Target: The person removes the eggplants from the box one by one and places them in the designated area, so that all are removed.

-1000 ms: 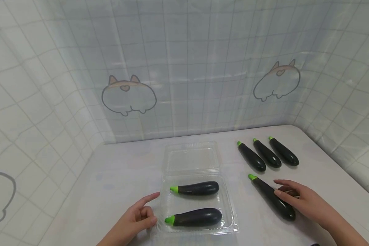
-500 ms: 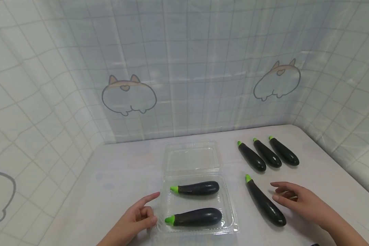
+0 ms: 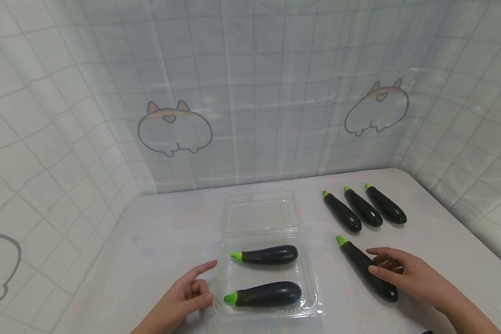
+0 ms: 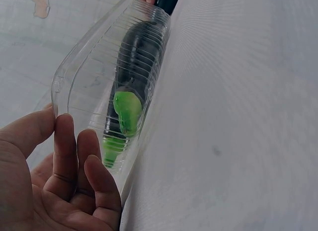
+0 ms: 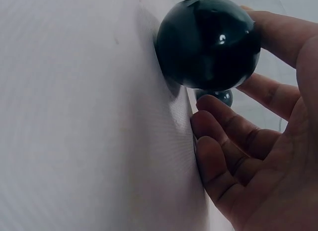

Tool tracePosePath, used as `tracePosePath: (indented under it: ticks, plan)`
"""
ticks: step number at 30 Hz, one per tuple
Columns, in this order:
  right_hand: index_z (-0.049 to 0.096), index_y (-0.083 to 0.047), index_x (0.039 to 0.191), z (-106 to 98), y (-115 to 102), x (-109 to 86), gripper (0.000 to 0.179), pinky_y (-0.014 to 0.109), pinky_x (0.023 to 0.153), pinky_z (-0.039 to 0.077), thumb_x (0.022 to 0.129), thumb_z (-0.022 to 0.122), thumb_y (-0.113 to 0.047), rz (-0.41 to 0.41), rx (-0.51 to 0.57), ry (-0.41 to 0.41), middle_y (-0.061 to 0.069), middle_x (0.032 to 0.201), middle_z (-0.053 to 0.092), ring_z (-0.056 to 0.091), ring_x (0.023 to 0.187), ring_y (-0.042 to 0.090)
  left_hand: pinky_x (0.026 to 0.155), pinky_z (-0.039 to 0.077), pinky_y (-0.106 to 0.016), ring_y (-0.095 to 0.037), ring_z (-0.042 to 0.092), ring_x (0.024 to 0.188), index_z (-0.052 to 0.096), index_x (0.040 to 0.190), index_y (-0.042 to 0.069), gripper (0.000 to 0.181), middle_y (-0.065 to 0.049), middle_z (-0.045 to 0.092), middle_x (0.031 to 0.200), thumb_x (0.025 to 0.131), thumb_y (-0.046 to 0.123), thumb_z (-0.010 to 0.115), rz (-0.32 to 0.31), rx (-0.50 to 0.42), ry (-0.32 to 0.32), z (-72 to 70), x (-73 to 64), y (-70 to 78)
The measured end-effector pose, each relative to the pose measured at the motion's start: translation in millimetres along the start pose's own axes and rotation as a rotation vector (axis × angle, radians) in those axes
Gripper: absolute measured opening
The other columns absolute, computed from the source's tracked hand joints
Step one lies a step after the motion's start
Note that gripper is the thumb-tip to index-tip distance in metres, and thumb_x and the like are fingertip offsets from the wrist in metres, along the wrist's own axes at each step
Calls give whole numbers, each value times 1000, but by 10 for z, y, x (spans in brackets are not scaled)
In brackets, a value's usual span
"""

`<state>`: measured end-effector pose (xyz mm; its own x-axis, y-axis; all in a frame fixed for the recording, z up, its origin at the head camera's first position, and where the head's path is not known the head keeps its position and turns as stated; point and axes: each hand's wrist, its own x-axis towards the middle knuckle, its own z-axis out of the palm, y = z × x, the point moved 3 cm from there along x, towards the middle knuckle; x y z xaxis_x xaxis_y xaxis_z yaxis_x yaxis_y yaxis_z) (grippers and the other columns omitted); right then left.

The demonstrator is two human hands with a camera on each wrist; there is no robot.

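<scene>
Left wrist: hand (image 4: 69,186) touches container's (image 4: 84,89) edge.

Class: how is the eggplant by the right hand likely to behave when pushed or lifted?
The eggplant would probably roll, as its end looks round in the right wrist view; its taper toward the green stem suggests a curving path. Its glossy skin may feel slippery.
</scene>
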<state>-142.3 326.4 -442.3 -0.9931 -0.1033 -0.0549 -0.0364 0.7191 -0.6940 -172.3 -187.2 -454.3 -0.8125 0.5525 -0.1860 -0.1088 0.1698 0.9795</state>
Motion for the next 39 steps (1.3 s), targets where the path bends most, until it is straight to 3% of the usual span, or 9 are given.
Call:
tracePosePath:
  ticks: [39]
  plan:
    - [59,-16,134,-2,-16,-21,51,28,77,51,92,70,-43,-67,1,30,-2,117,66,63,93,6,79,47,-27,-10,54,81,24,156,10,66,-1,58,86,100,11,59,-5,6,8,12,-10,27]
